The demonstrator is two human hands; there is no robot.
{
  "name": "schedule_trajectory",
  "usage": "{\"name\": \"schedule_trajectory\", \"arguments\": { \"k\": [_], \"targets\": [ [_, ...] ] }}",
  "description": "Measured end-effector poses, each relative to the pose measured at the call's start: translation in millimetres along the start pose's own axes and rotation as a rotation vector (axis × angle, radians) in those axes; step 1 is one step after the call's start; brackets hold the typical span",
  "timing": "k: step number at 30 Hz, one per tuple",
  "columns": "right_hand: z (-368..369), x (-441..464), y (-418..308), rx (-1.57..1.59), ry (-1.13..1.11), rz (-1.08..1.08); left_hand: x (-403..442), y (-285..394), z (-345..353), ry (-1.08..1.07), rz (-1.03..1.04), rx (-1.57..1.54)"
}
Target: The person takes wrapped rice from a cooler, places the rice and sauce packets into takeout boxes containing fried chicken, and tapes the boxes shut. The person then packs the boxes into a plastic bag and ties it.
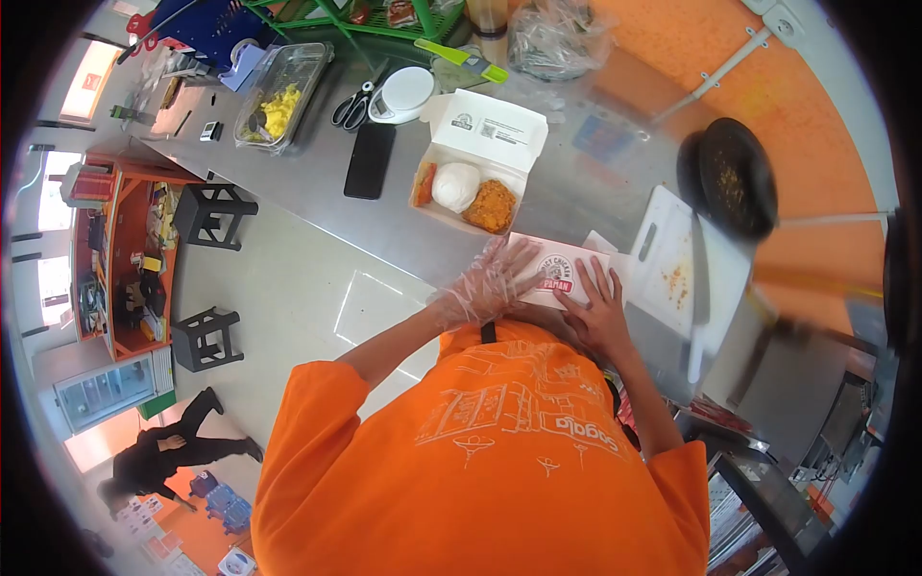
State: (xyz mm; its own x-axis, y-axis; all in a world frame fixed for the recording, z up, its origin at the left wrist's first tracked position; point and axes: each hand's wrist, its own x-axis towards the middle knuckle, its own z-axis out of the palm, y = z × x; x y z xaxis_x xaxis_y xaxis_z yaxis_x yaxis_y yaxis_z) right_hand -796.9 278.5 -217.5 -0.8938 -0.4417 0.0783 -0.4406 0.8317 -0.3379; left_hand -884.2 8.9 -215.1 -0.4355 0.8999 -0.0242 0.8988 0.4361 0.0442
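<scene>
A closed white box (pixel 557 272) with a red and black printed logo sits at the counter's near edge. My left hand (pixel 488 280), in a clear plastic glove, rests on the box's left part with its fingers spread. Bare and also spread, my right hand (pixel 597 305) lies on the box's right side. Just beyond stands an open white box (pixel 487 132), its lid up, holding a white rounded portion of what looks like rice (pixel 455 186), a piece of fried chicken (pixel 491 205) and a small orange-red item at the left.
Farther left are a black phone (pixel 370 160), scissors (pixel 353 105), a white scale (pixel 407 93) and a clear tray (pixel 284 96) with yellow food. At right, a white cutting board (pixel 663 245) bears a knife (pixel 700 269); a black pan (pixel 738 180) stands behind. A person (pixel 163 451) is at far left.
</scene>
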Motion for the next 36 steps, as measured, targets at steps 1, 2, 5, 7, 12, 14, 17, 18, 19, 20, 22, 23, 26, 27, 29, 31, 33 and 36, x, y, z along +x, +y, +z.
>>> {"name": "schedule_trajectory", "arguments": {
  "k": [1,2,5,7,12,14,17,18,19,20,22,23,26,27,29,31,33,36],
  "targets": [
    [-1,2,-3,0.004,0.0,0.039,0,-1,3,0.001,-0.002,0.004],
    [-4,3,-7,0.002,0.004,0.037,-1,-2,5,0.037,0.0,-0.04],
    [-31,19,-18,0.078,0.034,0.095,-5,-2,-10,0.123,0.004,-0.191],
    [-38,36,-11,0.315,0.154,0.136,-5,-15,-24,0.172,0.013,-0.295],
    [-45,151,1,0.736,0.476,0.618,21,-125,-78,0.591,-0.653,-0.276],
    [-31,202,16,0.728,0.496,0.724,43,-182,-95,0.472,-0.975,-0.502],
    [2,250,54,0.743,0.369,0.827,43,-253,-42,0.231,-0.897,-0.551],
    [-2,251,57,0.74,0.382,0.825,41,-272,-17,0.165,-0.728,-0.547],
    [-6,248,58,0.718,0.38,0.801,34,-281,3,0.172,-0.717,-0.542],
    [-8,243,55,0.696,0.376,0.782,22,-280,24,0.472,-0.572,-0.317],
    [-30,228,36,0.689,0.359,0.772,3,-256,25,0.774,-0.535,-0.201],
    [-35,217,23,0.685,0.326,0.756,-4,-234,7,0.781,-0.661,-0.313],
    [-19,199,-6,0.709,0.489,0.53,-15,-198,-56,0.393,-0.918,-0.791],
    [-19,197,-16,0.71,0.486,0.544,-18,-196,-51,0.379,-0.915,-0.798],
    [-23,196,-34,0.586,0.377,0.489,-24,-199,-39,0.492,-0.79,-1.126],
    [-23,197,-50,0.69,0.358,0.504,-31,-200,-49,0.458,-0.764,-0.936],
    [-15,197,-54,0.434,0.392,0.428,-44,-203,-42,0.432,-0.729,-0.744],
    [-6,197,-60,0.476,0.318,0.351,-85,-224,4,0.491,-0.478,-0.735]
  ]
}}
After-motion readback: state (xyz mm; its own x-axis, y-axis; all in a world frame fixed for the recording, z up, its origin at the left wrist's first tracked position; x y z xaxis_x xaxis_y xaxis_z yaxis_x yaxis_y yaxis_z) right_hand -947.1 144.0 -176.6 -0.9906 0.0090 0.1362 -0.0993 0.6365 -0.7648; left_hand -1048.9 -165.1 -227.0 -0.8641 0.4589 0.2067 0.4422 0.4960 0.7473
